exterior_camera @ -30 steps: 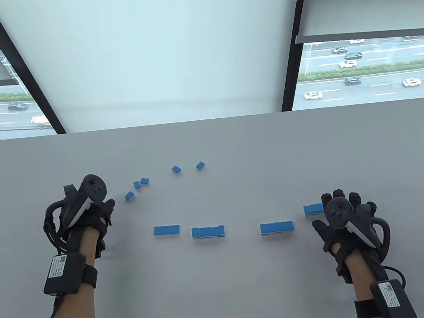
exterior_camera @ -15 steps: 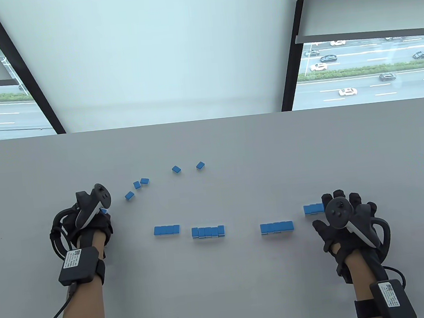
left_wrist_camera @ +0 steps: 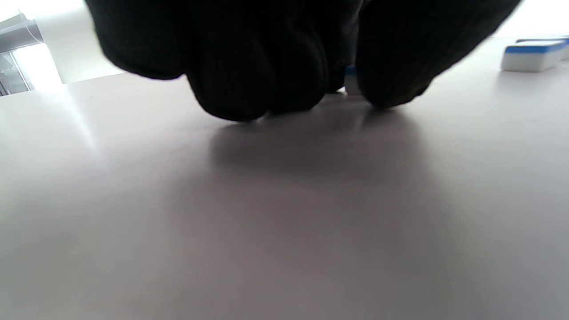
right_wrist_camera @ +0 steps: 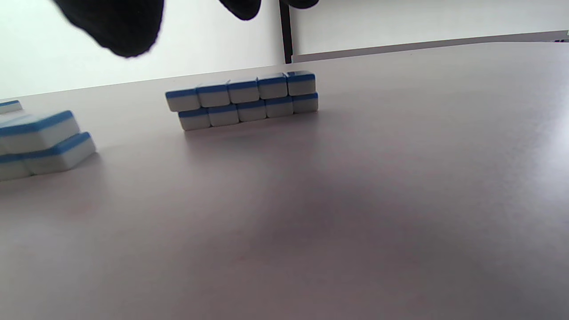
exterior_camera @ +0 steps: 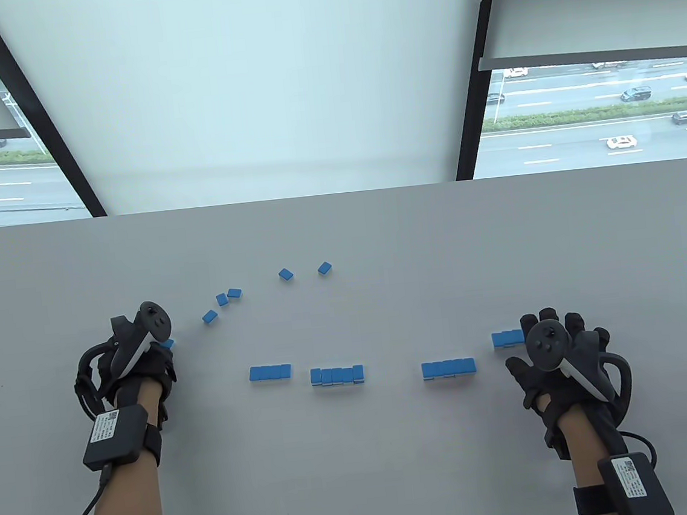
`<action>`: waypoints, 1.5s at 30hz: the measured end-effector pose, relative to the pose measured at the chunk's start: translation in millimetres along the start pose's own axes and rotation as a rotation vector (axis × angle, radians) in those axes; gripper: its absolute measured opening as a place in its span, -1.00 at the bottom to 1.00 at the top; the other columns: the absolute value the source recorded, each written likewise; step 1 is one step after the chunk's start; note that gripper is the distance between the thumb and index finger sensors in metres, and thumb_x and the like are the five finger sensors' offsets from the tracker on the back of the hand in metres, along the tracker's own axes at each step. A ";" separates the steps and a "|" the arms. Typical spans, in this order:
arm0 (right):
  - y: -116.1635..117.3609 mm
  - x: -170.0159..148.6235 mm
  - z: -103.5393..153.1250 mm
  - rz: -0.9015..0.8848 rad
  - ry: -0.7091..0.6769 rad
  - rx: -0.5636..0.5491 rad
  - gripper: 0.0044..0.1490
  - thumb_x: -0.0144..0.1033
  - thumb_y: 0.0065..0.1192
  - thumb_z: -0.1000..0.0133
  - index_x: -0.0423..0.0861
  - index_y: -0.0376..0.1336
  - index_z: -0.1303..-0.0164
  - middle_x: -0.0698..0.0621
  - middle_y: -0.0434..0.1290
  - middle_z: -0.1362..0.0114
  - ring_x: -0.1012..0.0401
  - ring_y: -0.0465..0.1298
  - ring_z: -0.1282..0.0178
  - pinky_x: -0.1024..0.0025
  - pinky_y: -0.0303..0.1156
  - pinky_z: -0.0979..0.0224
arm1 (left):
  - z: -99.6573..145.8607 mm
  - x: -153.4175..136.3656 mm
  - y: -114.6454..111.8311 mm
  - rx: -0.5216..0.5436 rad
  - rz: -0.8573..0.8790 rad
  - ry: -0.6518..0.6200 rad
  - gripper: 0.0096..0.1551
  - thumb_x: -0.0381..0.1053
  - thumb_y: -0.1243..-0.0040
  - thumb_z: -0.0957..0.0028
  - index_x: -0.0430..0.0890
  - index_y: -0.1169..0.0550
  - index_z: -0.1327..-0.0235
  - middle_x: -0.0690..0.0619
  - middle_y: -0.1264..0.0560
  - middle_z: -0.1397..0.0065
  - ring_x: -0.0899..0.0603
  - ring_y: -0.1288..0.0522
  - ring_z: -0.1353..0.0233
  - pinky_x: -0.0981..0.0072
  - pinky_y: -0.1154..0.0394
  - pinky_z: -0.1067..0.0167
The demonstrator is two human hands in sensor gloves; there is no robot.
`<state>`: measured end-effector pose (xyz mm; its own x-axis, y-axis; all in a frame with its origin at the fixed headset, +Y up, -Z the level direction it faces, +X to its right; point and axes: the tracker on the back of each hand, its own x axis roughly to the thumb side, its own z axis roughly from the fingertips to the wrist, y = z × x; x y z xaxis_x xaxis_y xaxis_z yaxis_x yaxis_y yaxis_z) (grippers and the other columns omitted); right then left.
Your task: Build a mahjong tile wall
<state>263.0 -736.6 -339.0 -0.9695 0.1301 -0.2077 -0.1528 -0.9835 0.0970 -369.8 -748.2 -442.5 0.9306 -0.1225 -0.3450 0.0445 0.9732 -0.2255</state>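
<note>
**Ann:** Down at the left of the grey table (exterior_camera: 365,480), a blue-backed tile (exterior_camera: 168,343) peeks out from under the left hand (exterior_camera: 141,365). The wrist camera shows the thumb and fingers (left_wrist_camera: 249,66) curled together, pinching that tile (left_wrist_camera: 350,80) right at the tabletop.

**Ben:** And the wall pieces?

**Ann:** Strung along the near middle: a flat row (exterior_camera: 269,372), then a two-high stack (exterior_camera: 337,375) just beside it, and, well apart to the right, another two-high stack (exterior_camera: 448,369). A fourth stack (exterior_camera: 507,338) sits partly hidden behind the right hand (exterior_camera: 562,358).

**Ben:** What's that hand doing?

**Ann:** Spread flat, fingers fanned, gripping nothing; whether its fingertips touch the fourth stack, I can't tell. Its wrist camera looks along the table at a five-wide double row (right_wrist_camera: 243,100).

**Ben:** Any loose tiles?

**Ann:** Yes: three in a small cluster (exterior_camera: 221,302) beyond the left hand, and two singles (exterior_camera: 285,273) (exterior_camera: 324,267) farther back, near the middle.
</note>
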 end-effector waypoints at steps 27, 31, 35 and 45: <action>-0.5 1.3 -0.1 -0.012 -0.011 0.002 0.02 0.27 0.12 0.04 0.18 -0.15 -0.57 0.09 -0.23 -0.70 -0.13 -0.28 -0.64 -0.28 -0.42 -0.45 | 46.8 25.3 26.3 0.089 0.155 -0.184 -0.34 0.24 -0.35 0.13 0.15 -0.52 -0.29 0.17 -0.62 -0.19 -0.09 -0.63 -0.13 -0.09 -0.54 -0.19; -0.3 2.0 -0.2 -0.015 -0.017 0.000 0.02 0.27 0.12 0.03 0.18 -0.15 -0.57 0.09 -0.23 -0.70 -0.13 -0.28 -0.64 -0.28 -0.42 -0.45 | 70.0 34.2 30.8 0.127 0.185 -0.280 -0.33 0.24 -0.37 0.15 0.16 -0.52 -0.29 0.19 -0.62 -0.17 -0.08 -0.63 -0.13 -0.09 -0.53 -0.20; -0.3 2.3 -0.6 -0.018 -0.020 -0.002 0.02 0.27 0.12 0.04 0.18 -0.15 -0.57 0.09 -0.23 -0.70 -0.13 -0.28 -0.64 -0.27 -0.42 -0.45 | 94.4 47.0 24.8 0.171 0.159 -0.368 -0.34 0.23 -0.39 0.15 0.20 -0.53 -0.29 0.21 -0.63 -0.16 -0.07 -0.63 -0.13 -0.08 -0.54 -0.20; -0.5 2.9 0.4 0.002 -0.009 -0.009 0.02 0.27 0.12 0.03 0.18 -0.15 -0.57 0.09 -0.23 -0.70 -0.13 -0.28 -0.64 -0.27 -0.42 -0.45 | 94.9 69.1 -11.6 0.118 0.086 -0.439 -0.37 0.23 -0.39 0.15 0.26 -0.54 -0.27 0.20 -0.65 -0.16 -0.09 -0.63 -0.13 -0.09 -0.53 -0.20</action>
<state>260.2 -735.7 -339.3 -0.9716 0.1295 -0.1983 -0.1493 -0.9848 0.0884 -271.5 -749.5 -377.3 0.9974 0.0288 0.0662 -0.0222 0.9949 -0.0988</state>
